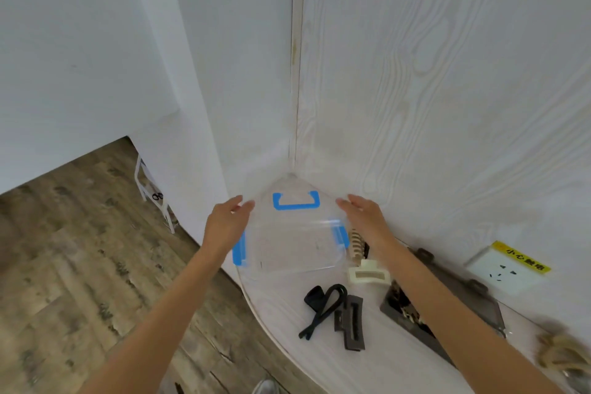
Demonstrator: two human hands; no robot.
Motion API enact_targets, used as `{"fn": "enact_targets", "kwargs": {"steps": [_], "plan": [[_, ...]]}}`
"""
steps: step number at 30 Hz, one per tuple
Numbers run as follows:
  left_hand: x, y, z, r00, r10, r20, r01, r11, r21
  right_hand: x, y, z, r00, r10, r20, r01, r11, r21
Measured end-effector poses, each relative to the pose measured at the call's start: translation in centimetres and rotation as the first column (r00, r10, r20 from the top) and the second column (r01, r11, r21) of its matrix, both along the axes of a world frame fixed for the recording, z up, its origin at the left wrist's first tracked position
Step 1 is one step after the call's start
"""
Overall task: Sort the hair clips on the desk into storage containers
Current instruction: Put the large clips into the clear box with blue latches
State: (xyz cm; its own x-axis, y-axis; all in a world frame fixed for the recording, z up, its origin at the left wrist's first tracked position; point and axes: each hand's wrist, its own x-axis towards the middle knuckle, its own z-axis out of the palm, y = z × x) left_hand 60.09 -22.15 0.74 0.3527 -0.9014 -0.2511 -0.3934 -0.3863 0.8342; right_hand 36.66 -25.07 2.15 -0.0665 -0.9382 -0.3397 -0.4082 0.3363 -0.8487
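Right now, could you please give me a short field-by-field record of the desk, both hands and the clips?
container: clear box with blue latches, in the desk's far corner
left hand: fingers straight, at the box's left side
right hand: fingers straight, at the box's right side
contact: cannot tell if either hand touches the box
box contents: none visible
clips on desk: cream claw clip, black clips, loose beside the box
second container: grey box, partly behind the right arm
wall: socket
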Motion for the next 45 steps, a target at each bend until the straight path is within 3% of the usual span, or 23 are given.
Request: {"fn": "enact_targets", "kwargs": {"steps": [8, 14, 17, 19, 22, 24, 27, 31, 35, 37, 40, 45], "plan": [[0.7, -5.8, -2.2, 0.992, -0.025, 0.125, -0.023, 0.931, 0.364, 1.8, -6.7, -1.7, 0.947, 0.106, -0.302, -0.037, 0.973, 0.226], [1.4, -6.4, -4.2, 0.968, -0.128, 0.217, 0.019, 0.897, 0.441, 2.0, -8.1, -3.6, 0.975, 0.106, -0.195, -0.050, 0.961, 0.273], [1.9, -5.2, -3.8, 0.955, -0.130, 0.268, 0.037, 0.944, 0.327, 1.3, -7.3, -2.7, 0.971, 0.141, -0.194, -0.110, 0.980, 0.164], [1.5, -3.1, -2.6, 0.956, -0.047, 0.289, 0.024, 0.996, 0.081, 0.1, -5.8, -2.1, 0.965, 0.145, -0.218, -0.138, 0.989, 0.044], [-0.6, 1.6, 0.2, 0.961, 0.017, 0.275, 0.060, 0.961, -0.271, -2.2, -1.5, -1.7, 0.957, 0.199, -0.213, -0.220, 0.972, -0.078], [-2.3, 4.9, 1.3, 0.959, -0.079, 0.272, 0.161, 0.942, -0.295, -3.7, 1.9, -2.1, 0.942, 0.237, -0.238, -0.266, 0.959, -0.095], [-4.7, 8.5, 0.0, 0.888, -0.347, 0.303, 0.405, 0.901, -0.155, -5.4, 6.1, -3.3, 0.885, 0.302, -0.355, -0.349, 0.934, -0.076], [-7.8, 10.3, -4.4, 0.661, -0.659, 0.358, 0.675, 0.731, 0.099, -6.2, 10.4, -5.9, 0.738, 0.345, -0.579, -0.410, 0.912, 0.021], [-11.0, 9.7, -7.3, 0.525, -0.706, 0.476, 0.687, 0.681, 0.252, -5.1, 12.6, -8.3, 0.693, 0.446, -0.566, -0.385, 0.893, 0.232], [-11.9, 9.6, -8.3, 0.484, -0.722, 0.495, 0.662, 0.672, 0.332, -4.6, 13.0, -9.4, 0.684, 0.470, -0.558, -0.403, 0.881, 0.249], [-12.2, 9.7, -8.8, 0.483, -0.709, 0.514, 0.621, 0.691, 0.369, -4.7, 13.2, -10.0, 0.696, 0.478, -0.536, -0.421, 0.876, 0.235], [-10.9, 10.0, -8.2, 0.600, -0.672, 0.435, 0.584, 0.739, 0.336, -6.0, 12.9, -9.7, 0.676, 0.542, -0.500, -0.453, 0.840, 0.299]]}}
